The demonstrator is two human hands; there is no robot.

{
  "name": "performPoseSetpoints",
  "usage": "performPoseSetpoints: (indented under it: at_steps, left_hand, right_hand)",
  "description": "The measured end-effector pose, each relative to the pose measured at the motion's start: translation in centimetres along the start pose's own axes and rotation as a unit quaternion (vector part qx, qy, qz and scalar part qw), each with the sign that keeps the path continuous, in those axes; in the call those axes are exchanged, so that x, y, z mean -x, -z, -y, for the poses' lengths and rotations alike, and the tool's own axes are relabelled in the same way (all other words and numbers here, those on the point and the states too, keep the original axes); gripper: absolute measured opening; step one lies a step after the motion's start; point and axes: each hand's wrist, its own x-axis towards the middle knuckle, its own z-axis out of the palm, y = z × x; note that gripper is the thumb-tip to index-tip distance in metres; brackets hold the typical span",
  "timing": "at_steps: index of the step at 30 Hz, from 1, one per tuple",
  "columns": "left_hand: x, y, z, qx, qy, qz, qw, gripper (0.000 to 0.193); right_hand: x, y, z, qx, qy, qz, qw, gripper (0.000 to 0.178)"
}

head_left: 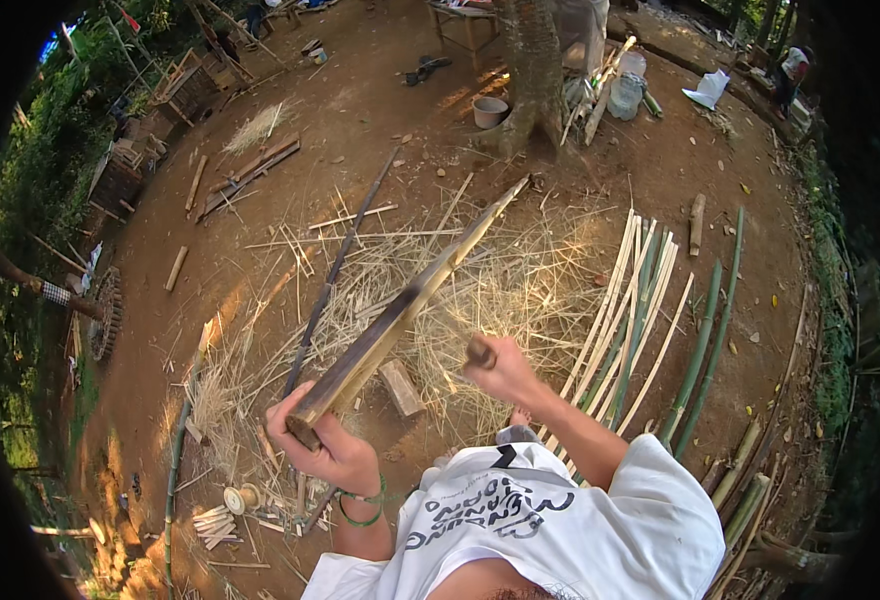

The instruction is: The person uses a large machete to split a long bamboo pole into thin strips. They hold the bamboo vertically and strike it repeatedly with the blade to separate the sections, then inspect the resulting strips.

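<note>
Left hand (332, 448) curled round split pole (385, 328) slanting over shavings heap (505, 295) | right hand (507, 372) clenched on wooden handle (480, 351), rest unclear | risk: one-handed grip could let pole twist

I've got an outdoor work yard: bare dirt (360, 120), big tree trunk (535, 80), pale shavings (500, 305) everywhere, split strips (610, 290) and green poles (698, 350) laid out.
</note>
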Motion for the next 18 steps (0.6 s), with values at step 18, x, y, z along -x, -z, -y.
performPoseSetpoints:
  at_steps: [18]
  left_hand:
    - [0.9,0.2,-1.6,-0.033,0.010,0.042,0.999,0.017]
  right_hand:
    - [-3.5,3.5,-8.2,-0.047,-0.230,-0.106,0.966,0.015]
